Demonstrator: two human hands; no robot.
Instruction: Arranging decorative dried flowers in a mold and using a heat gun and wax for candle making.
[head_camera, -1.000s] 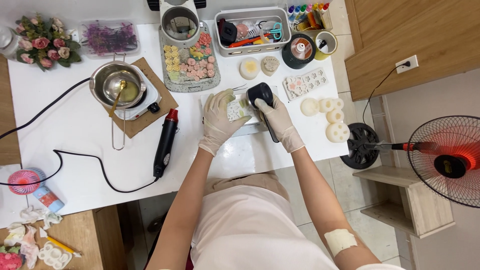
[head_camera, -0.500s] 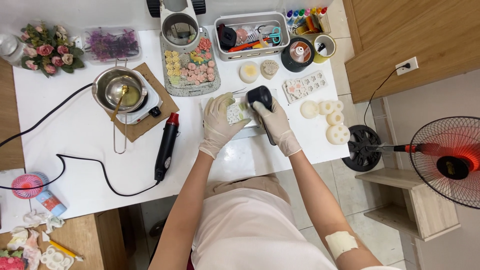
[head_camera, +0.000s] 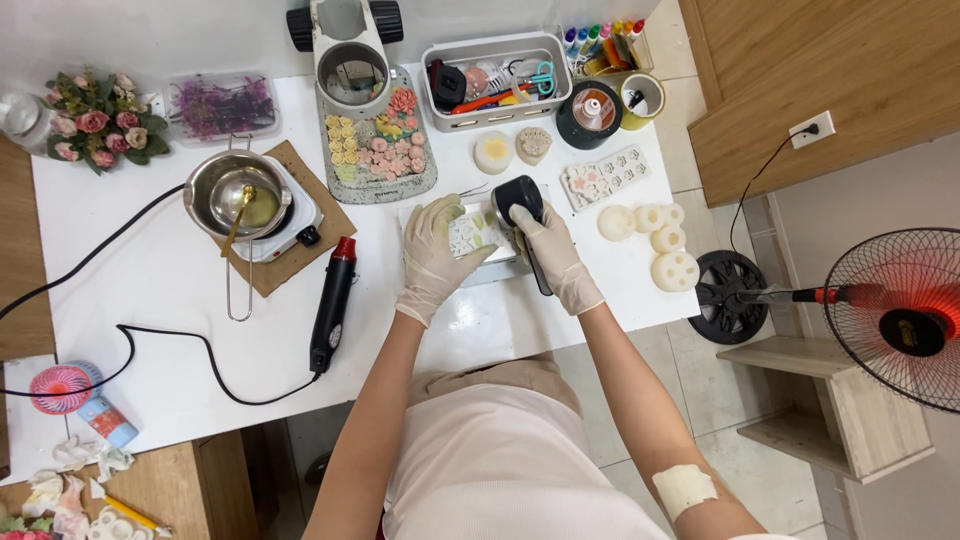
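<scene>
A small pale block with green and white bits (head_camera: 476, 232) sits mid-desk, gripped by the gloved left hand (head_camera: 437, 250), fingers curled around it. The gloved right hand (head_camera: 552, 250) is clenched on a black handheld tool (head_camera: 522, 208) touching the block. White desk (head_camera: 150, 300) carries a black heat gun (head_camera: 333, 303), steel pot on a hotplate (head_camera: 240, 192). Red fan (head_camera: 895, 310) stands on the tile floor.

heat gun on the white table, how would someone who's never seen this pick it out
Start at the white table and find the steel pot on its small hotplate at left. Just right of its brown mat lies the heat gun: long, black, red-tipped, trailing a black cord.
</scene>
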